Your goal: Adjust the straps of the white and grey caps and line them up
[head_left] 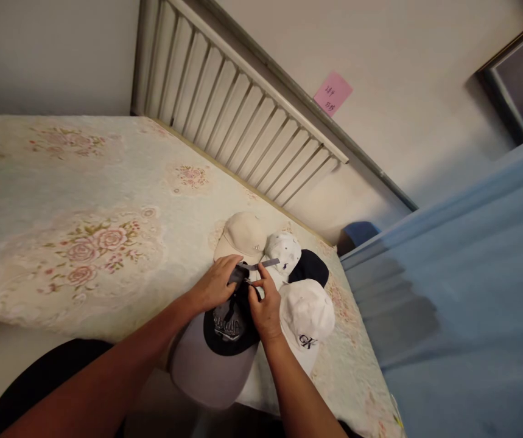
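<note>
- Hands meet at the back of a dark cap, low in the middle of the frame. The left hand is curled over the cap's rear edge and grips the fabric there.
- The right hand pinches with thumb and forefinger at the base of the cap's thin grey strap. The strap's free end points right, across the neighbouring caps.
- Step in hand, as I judge it: work on the rear adjuster strap, one hand steadying the cap while the other handles the band.
- Further handling of that band would call for a fine fingertip pinch close to the buckle, with the cap held firm so it does not slide.
- The dark cap lies crown up near the lower edge of the bed, its grey brim hanging toward the camera. White lettering on its front is too blurred to read.
- Just right of it, touching, sits a white cap with "CK" printed in dark letters.
- Above the hands lie a beige cap, a white cap with small dots and a navy cap, bunched together.
- The bed cover is pale with pink rose prints.
- A slatted rail runs along the wall, upper middle.
- A pink note on the wall carries handwriting, unreadable here.
- Blue cloth fills the right side.
</note>
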A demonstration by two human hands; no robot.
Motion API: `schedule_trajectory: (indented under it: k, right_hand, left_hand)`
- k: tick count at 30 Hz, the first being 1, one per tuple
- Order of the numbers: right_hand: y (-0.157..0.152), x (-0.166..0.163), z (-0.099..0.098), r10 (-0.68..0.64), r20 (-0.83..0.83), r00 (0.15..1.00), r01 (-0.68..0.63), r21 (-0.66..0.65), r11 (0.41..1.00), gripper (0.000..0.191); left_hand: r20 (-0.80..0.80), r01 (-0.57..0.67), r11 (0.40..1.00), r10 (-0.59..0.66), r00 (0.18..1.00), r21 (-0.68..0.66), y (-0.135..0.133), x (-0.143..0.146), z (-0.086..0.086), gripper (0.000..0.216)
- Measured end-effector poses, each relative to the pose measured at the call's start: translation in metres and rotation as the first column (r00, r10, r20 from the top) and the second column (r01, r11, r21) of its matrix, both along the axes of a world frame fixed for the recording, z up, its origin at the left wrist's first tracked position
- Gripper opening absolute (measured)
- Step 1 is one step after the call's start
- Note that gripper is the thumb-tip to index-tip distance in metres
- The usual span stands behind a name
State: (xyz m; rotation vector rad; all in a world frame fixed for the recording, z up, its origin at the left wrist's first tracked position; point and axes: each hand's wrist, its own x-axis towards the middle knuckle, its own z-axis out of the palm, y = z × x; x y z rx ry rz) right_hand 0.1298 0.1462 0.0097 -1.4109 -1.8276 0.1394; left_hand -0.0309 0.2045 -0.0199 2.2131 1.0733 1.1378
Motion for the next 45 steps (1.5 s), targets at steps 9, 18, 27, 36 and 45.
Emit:
schedule_trajectory:
  k: [9,18,27,36,45]
  right_hand:
    - [-0.011,-0.011,0.005,0.059,0.023,0.998,-0.059,0.008,0.998,0.01]
    - [-0.019,-0.011,0.005,0.088,-0.051,0.995,-0.088,0.019,0.996,0.011]
    - [-0.019,-0.006,0.004,-0.086,-0.024,0.996,0.087,0.048,0.995,0.014]
    - [-0.019,0.001,0.009,-0.205,-0.021,0.979,0.205,-0.004,0.979,0.012]
    - [-0.022,-0.011,0.013,-0.238,-0.131,0.962,0.239,-0.009,0.971,0.008]
  left_hand:
    - [-0.208,0.127,0.991,-0.114,0.972,0.052,0.001,-0.001,0.016,0.036]
    - [-0.102,0.056,0.994,-0.065,0.993,-0.096,0.006,0.004,0.017,0.027]
    - [0.214,0.21,0.974,-0.189,0.958,-0.082,0.002,0.003,0.028,0.037]
    - [0.279,0.331,0.905,-0.256,0.926,-0.268,-0.005,-0.001,0.035,0.017]
    - [0.411,0.458,0.798,-0.293,0.863,-0.393,-0.009,0.012,0.022,0.015]
